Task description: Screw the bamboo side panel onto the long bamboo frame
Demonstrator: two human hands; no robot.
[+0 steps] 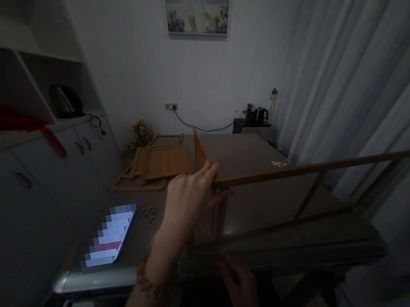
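Note:
A wooden frame (pixel 310 169) with long rails and crossbars stretches to the right, over the table's front part. My left hand (pixel 190 192), with a beaded bracelet on the wrist, is closed round its left end. At that same corner an upright wooden panel (pixel 199 149) rises just beyond my fingers. Below the frame's near rail, by the table edge, is my right hand (pixel 238 279), its thumb and fingers brought together. It is too dark there to make out what they hold. Several small metal screws (pixel 151 212) lie left of my left hand.
A lit phone (pixel 112 234) lies at the table's front left. Behind it are flat wooden panels and frames (pixel 165 161). The grey table (pixel 243 144) reaches toward the wall. A black kettle set (pixel 256 115) stands far right, beside the curtain (pixel 349 56). Cabinets (pixel 47 174) line the left.

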